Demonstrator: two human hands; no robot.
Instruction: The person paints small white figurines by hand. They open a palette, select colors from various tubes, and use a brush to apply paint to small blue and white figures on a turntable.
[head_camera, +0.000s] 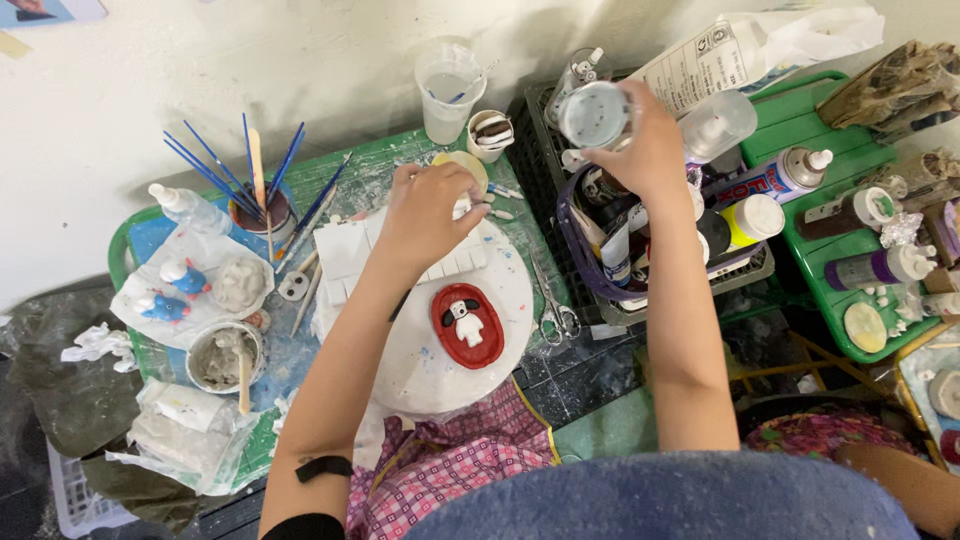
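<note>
- head view: clear plastic jar (592, 113), round and capped, is gripped in the right hand (648, 150), raised above a black crate (540, 150) of paint bottles.
- left hand (425, 210) is curled, fingers down on a pale round disc (462, 166); whether it grips it i cannot tell.
- just below it, a red oval dish (467, 324) lies on a white round board (430, 370).
- green paint-smeared desk (380, 170) stands against a white wall (150, 70).
</note>
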